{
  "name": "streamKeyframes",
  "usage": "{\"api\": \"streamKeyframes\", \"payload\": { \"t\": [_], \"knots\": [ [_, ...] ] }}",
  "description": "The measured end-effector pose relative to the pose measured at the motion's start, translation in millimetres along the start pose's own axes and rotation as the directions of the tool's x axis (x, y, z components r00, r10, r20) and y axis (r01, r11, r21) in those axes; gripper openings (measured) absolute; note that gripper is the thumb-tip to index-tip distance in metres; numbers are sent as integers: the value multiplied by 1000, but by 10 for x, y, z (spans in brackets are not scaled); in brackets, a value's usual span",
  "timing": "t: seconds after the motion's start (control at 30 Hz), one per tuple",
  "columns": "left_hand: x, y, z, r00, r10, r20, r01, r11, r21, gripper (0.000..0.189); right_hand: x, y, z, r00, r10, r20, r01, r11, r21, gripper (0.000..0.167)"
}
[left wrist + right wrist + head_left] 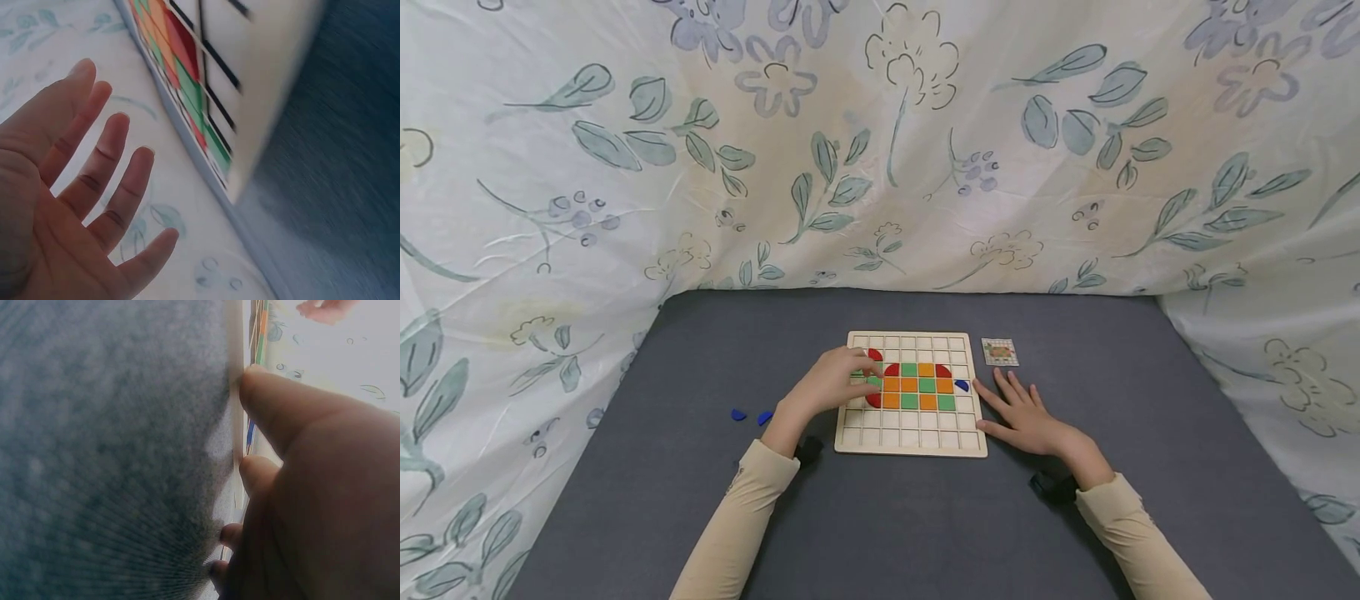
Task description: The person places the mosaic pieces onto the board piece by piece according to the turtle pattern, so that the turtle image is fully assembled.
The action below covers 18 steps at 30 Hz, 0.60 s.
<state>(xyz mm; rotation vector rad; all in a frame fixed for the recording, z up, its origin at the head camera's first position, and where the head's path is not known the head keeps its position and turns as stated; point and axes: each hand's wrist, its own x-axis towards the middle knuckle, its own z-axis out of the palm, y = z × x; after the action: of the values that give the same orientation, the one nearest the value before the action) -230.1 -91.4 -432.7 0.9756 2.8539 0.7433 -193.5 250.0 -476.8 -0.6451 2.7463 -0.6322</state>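
A wooden grid board (910, 442) lies on the table with red, orange and green pieces in its cells; a blue piece (962, 385) sits near its right side. My left hand (835, 379) is over the board's left part, hiding some cells. In the left wrist view its fingers (109, 153) are spread and loosely bent, with nothing between them. My right hand (1026, 417) lies beside the board with its fingers spread, thumb and index fingertip at the right edge. The right wrist view shows those fingertips against the board's pale side (235, 419).
Two blue pieces lie on the dark grey table (925, 533) left of the board, one (738, 414) apart and one (764, 417) close to the left wrist. A small patterned card (1000, 352) lies past the right fingertips. A floral curtain (880, 167) borders the back and sides.
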Motion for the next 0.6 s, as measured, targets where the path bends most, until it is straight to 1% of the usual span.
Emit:
{"api": "streamKeyframes", "payload": {
  "t": [0.2, 0.3, 0.4, 0.5, 0.6],
  "knots": [
    [-218, -154, -75, 997, -74, -19, 74, 997, 27, 22, -1, -14, -9, 1000, 19, 8, -19, 1000, -21, 71],
    [-331, -244, -115, 994, -104, -40, 105, 993, 47, 23, 0, -13, -11, 1000, 20, 6, -20, 1000, -24, 71],
    [-450, -341, -154, 988, -137, -69, 141, 988, 69, 23, -2, -13, -9, 1000, 18, 8, -18, 1000, -23, 71],
    [-569, -432, -193, 979, -175, -102, 185, 978, 96, 24, -5, -14, -5, 1000, 14, 8, -14, 1000, -15, 71],
    [-679, -514, -227, 971, -199, -131, 214, 971, 110, 24, -4, -10, 0, 1000, 2, -5, -2, 1000, -2, 71]
  ]
}}
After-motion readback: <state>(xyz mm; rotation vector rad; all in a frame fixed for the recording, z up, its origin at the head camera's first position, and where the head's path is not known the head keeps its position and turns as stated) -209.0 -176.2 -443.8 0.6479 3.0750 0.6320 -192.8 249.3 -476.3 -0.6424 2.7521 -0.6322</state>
